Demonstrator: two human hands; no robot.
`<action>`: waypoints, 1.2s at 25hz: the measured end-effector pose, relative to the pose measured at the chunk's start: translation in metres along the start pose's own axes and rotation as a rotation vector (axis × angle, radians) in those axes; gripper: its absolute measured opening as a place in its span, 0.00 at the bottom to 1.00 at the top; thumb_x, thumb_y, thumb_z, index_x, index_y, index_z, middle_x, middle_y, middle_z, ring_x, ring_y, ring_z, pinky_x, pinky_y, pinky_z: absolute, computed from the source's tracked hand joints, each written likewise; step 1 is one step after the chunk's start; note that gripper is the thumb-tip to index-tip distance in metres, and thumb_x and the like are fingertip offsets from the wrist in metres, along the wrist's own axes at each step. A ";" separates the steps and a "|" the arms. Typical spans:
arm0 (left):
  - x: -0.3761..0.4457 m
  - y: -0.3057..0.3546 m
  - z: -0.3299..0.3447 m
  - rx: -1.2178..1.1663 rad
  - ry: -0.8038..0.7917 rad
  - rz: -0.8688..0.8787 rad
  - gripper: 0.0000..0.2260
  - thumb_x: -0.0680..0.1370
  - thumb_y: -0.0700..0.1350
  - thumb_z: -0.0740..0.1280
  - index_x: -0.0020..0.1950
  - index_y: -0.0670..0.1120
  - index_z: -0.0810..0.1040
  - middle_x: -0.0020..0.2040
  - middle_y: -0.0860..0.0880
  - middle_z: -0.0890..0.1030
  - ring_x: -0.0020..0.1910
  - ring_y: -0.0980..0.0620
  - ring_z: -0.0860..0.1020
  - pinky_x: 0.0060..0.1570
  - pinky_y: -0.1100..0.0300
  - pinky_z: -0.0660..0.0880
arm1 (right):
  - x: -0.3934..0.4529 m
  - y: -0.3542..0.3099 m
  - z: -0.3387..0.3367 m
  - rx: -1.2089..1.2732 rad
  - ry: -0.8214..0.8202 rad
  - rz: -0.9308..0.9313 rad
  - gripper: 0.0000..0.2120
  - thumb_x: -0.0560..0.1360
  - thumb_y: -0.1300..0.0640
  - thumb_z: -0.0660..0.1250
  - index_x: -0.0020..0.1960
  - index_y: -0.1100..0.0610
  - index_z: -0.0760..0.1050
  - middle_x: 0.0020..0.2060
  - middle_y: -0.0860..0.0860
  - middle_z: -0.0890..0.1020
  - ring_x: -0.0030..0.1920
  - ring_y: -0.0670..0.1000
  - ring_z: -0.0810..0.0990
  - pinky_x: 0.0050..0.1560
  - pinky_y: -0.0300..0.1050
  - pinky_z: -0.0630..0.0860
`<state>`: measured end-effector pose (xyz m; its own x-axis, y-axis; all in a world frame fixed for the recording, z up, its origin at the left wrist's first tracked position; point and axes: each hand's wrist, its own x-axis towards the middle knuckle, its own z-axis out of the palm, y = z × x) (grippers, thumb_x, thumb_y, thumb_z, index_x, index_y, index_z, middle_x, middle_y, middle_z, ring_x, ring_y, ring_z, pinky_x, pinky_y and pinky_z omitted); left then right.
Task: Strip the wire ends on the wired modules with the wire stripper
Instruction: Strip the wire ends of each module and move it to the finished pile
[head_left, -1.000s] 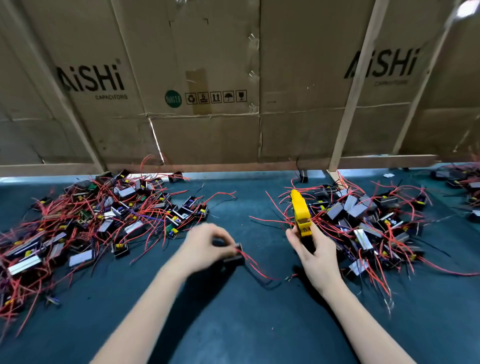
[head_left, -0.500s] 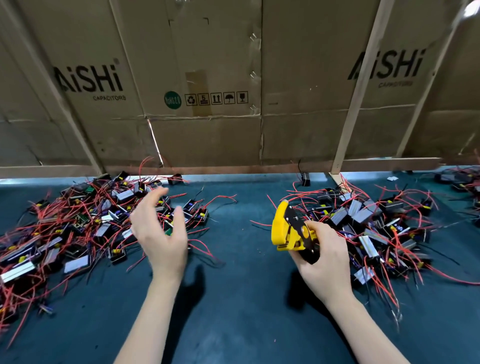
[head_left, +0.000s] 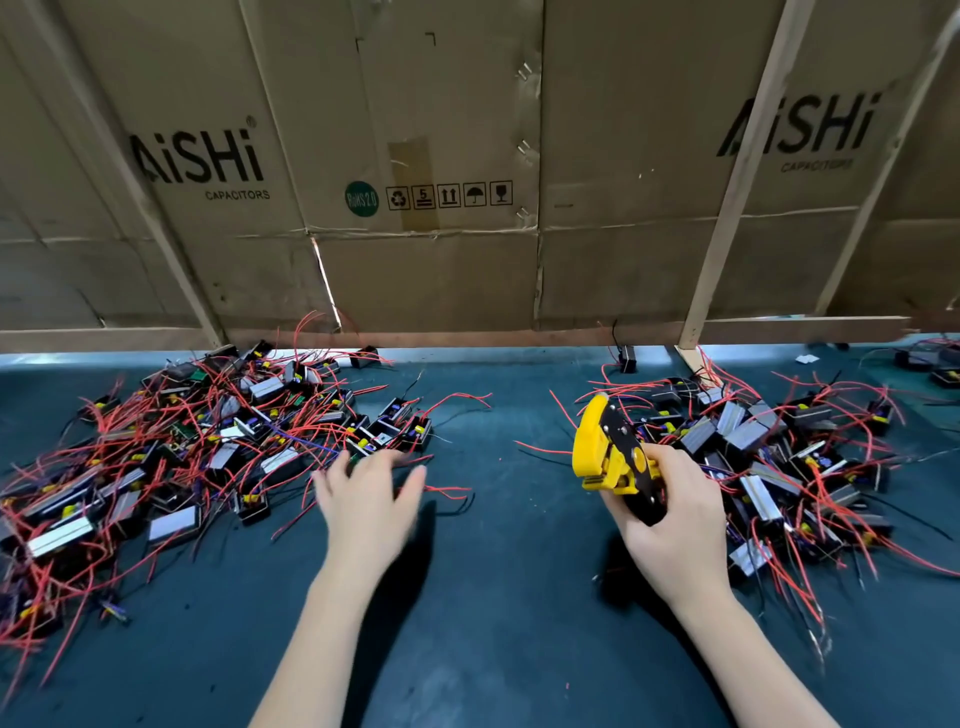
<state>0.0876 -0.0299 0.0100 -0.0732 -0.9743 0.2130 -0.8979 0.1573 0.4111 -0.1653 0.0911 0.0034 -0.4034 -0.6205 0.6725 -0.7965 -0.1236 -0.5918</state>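
A person's right hand (head_left: 670, 525) is gripping a yellow wire stripper (head_left: 608, 457) while the blurred left hand (head_left: 371, 493), fingers spread and holding nothing, is reaching toward the left pile of wired modules (head_left: 208, 447), where tangled red wires (head_left: 291, 415) are likely snagging neighbouring modules.

Even overhead light, soft shadows under both arms, edges bowed, slightly blurred.
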 end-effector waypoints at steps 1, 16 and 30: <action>-0.006 0.008 0.001 -0.064 -0.035 0.138 0.16 0.79 0.52 0.64 0.64 0.48 0.78 0.66 0.49 0.78 0.73 0.42 0.63 0.74 0.47 0.52 | 0.000 0.001 0.000 0.007 -0.002 0.009 0.15 0.66 0.57 0.78 0.49 0.58 0.77 0.38 0.50 0.78 0.39 0.56 0.76 0.44 0.60 0.74; 0.005 0.017 -0.131 -0.642 -1.013 0.743 0.14 0.80 0.43 0.66 0.66 0.44 0.78 0.65 0.45 0.79 0.67 0.46 0.75 0.61 0.58 0.75 | 0.000 0.001 0.000 -0.014 -0.002 0.046 0.16 0.67 0.51 0.75 0.50 0.57 0.77 0.40 0.49 0.77 0.41 0.55 0.75 0.46 0.59 0.74; -0.014 -0.013 -0.044 -0.636 -1.038 0.355 0.10 0.73 0.43 0.76 0.51 0.45 0.79 0.37 0.43 0.82 0.33 0.48 0.82 0.32 0.61 0.77 | -0.001 -0.001 0.000 -0.032 0.011 0.034 0.16 0.67 0.57 0.80 0.49 0.58 0.77 0.39 0.50 0.78 0.40 0.55 0.76 0.45 0.60 0.74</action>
<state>0.1196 -0.0117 0.0409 -0.8299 -0.4850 -0.2759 -0.4140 0.2038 0.8872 -0.1637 0.0919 0.0028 -0.4355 -0.6156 0.6568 -0.7962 -0.0770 -0.6001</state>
